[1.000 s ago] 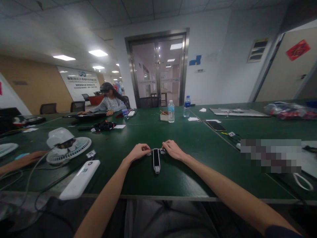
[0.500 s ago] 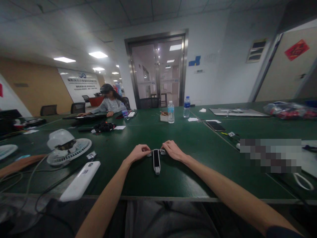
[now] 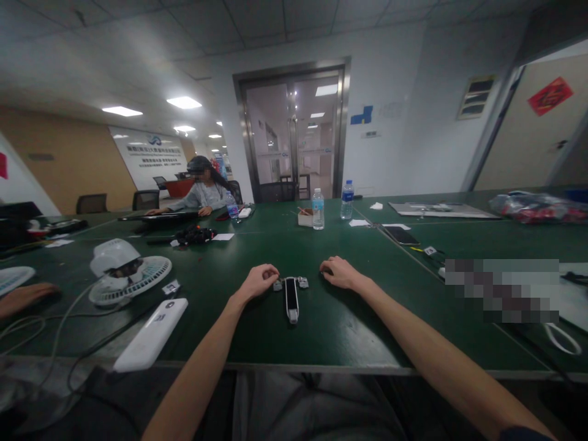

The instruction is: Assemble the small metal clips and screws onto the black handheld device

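A slim device (image 3: 291, 299) with a black face, pale edges and a silver end lies lengthwise on the green table in front of me. Small silvery pieces flank its far end. At the left piece (image 3: 277, 285), my left hand (image 3: 260, 282) is closed in a pinch, its fingertips at the piece's upper edge. The right piece (image 3: 303, 282) lies free on the table. To the right of it rests my right hand (image 3: 340, 272), apart from the device, with fingers loosely bent and nothing visible in them.
Left of my arm are a white power bank (image 3: 151, 335) with a cable and a white fan (image 3: 131, 275). Another person's hand (image 3: 30, 300) is at the far left. Bottles (image 3: 318, 209) and a small box (image 3: 304, 217) stand beyond. A person (image 3: 204, 190) sits across the table.
My right hand has let go of the right silvery piece and moved away to the right. My left hand has barely shifted. The other person's hand at far left has drawn back leftward.
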